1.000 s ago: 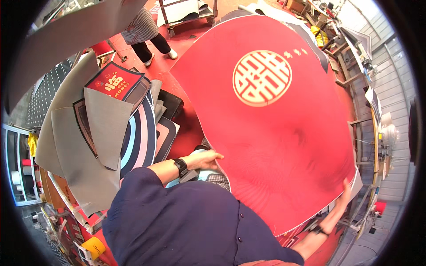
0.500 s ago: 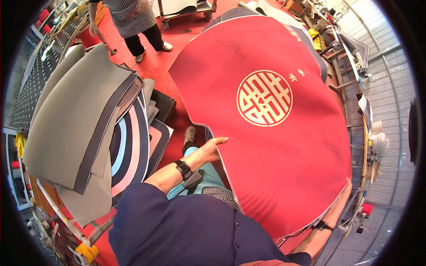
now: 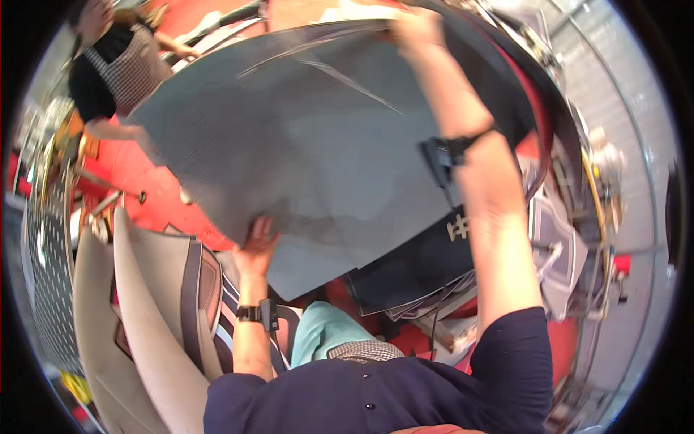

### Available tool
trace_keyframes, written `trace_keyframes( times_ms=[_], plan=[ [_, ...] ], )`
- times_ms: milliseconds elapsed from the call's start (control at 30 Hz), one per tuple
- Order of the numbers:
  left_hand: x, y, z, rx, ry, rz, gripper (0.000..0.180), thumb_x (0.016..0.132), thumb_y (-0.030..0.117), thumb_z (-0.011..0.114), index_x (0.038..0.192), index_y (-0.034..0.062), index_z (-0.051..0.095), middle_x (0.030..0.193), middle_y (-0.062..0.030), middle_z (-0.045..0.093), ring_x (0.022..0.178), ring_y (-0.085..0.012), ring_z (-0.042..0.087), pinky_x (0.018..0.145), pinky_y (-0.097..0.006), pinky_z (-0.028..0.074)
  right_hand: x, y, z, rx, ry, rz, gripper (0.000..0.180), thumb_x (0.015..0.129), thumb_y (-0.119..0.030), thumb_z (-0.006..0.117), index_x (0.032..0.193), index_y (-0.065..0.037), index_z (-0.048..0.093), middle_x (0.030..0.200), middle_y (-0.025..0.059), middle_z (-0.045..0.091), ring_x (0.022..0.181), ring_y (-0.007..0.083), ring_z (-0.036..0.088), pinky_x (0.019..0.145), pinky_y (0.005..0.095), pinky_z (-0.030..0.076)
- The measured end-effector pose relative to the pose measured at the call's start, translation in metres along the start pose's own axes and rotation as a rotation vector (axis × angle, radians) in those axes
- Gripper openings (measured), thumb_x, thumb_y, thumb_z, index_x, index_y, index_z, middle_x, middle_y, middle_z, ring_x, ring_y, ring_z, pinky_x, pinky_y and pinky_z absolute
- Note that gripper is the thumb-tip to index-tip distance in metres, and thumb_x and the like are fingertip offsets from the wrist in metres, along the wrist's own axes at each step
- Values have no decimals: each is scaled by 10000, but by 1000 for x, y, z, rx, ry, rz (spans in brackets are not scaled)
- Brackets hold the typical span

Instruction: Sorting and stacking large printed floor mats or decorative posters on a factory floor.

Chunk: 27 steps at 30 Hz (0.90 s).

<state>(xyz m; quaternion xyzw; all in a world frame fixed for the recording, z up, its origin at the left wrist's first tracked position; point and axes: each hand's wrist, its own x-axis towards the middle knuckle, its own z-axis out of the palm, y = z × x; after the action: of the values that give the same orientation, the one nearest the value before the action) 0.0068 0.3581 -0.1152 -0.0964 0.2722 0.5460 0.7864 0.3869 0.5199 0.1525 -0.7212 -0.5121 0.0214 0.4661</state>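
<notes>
A large mat (image 3: 340, 145) with a dark grey face hangs raised across the middle, blurred by motion. My right hand (image 3: 418, 30), at the end of an outstretched arm, grips its far edge; the fingers are partly smeared. Near its lower left edge, my left hand (image 3: 258, 242) rests against the grey face with the fingers spread. On the left, another person's hand (image 3: 137, 135) is at the mat's left edge. Beneath the near right edge lies a dark mat (image 3: 412, 271) with a pale figure on it.
Folded beige and grey mats (image 3: 155, 318) are stacked at my left. A person in a checked apron (image 3: 130, 72) stands at the far left. Along the right are a grey wall (image 3: 643, 181) and pale bordered mats (image 3: 560, 253). The floor (image 3: 137, 181) is red.
The red mat face with the round gold emblem has given way to a dark grey face. My right hand has moved far forward, my left hand leftward. The other person has come closer.
</notes>
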Motion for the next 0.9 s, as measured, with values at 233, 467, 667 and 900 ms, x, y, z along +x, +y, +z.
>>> trace_keyframes(
  times_ms=[233, 467, 667, 900],
  plan=[
    [59, 18, -73, -3, 169, -112, 779, 819, 606, 105, 1331, 36, 245, 1353, -121, 331, 1286, -259, 231, 1026, -501, 69, -52, 66, 177, 169, -396, 108, 618, 759, -250, 446, 1246, 97, 292, 1136, 290, 472, 1088, 356, 464, 921, 405, 362],
    [85, 25, -103, 436, 132, -222, 784, 802, 652, 275, 1374, 133, 142, 1416, -109, 187, 1270, -293, 240, 1020, -477, 95, -190, 233, 34, -590, -135, 299, 721, 733, -267, 592, 1300, 30, 260, 1363, 232, 223, 1273, 344, 209, 1005, 449, 222],
    [107, -35, -81, 1037, 48, -174, 710, 830, 574, 365, 1300, 48, 290, 1323, -182, 326, 1187, -287, 357, 867, -479, 365, -237, 327, -91, 339, 187, 1215, 1093, 633, -513, 691, 1326, 69, 79, 1346, 274, 205, 1243, 388, 234, 932, 563, 268],
    [17, -102, -192, 792, 268, -744, 560, 812, 587, 401, 827, 43, 530, 784, -146, 608, 741, -269, 601, 636, -399, 482, -199, 427, -120, 666, 32, 992, 829, 719, -615, 542, 1319, -113, 268, 1361, 89, 279, 1222, 294, 271, 909, 564, 223]
  ],
)
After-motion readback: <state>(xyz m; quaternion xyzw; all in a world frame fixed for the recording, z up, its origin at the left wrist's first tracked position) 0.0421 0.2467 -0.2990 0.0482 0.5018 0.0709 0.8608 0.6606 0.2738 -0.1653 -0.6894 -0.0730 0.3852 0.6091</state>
